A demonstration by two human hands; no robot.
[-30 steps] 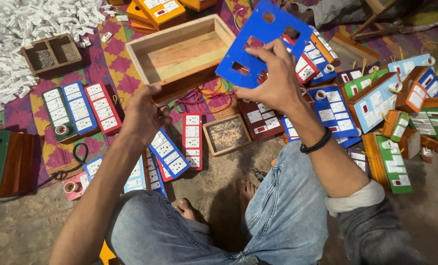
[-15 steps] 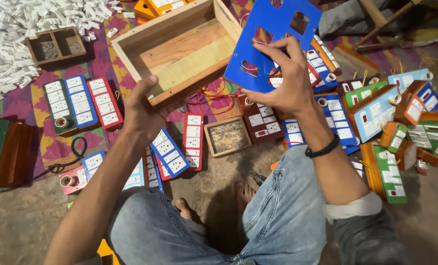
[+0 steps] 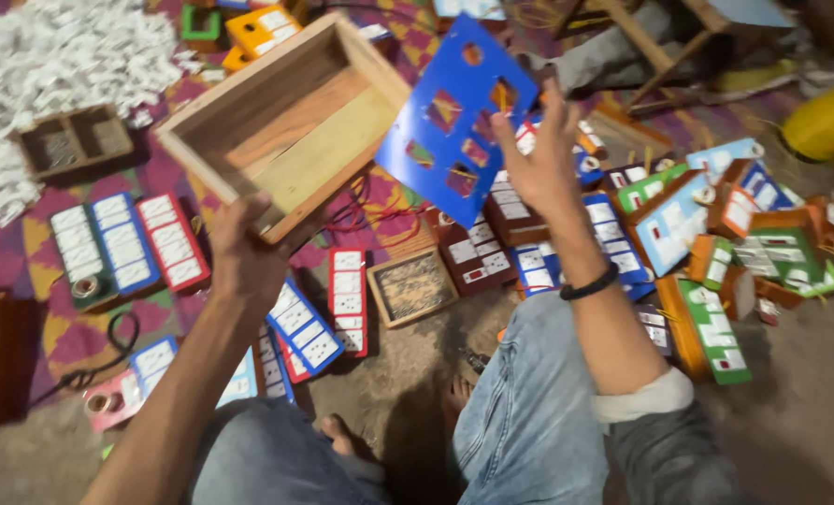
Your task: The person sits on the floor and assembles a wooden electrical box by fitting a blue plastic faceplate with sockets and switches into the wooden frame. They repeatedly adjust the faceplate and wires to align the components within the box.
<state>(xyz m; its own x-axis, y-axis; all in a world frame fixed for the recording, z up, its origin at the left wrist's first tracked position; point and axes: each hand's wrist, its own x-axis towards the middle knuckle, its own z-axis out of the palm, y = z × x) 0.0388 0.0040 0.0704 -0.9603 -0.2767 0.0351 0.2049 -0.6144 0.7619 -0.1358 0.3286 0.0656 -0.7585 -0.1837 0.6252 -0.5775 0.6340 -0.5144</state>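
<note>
Blue panel (image 3: pixel 445 122) with square and round cutouts, tilted.

Both hands (image 3: pixel 244 257) (image 3: pixel 539 164) raised, fingers curled, gripping.

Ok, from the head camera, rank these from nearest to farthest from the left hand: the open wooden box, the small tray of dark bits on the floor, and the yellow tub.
1. Open wooden box: gripped by the left hand at its near corner.
2. Small wooden tray: on the floor, right of that hand.
3. Yellow tub: far right edge, well beyond the right hand.
</note>
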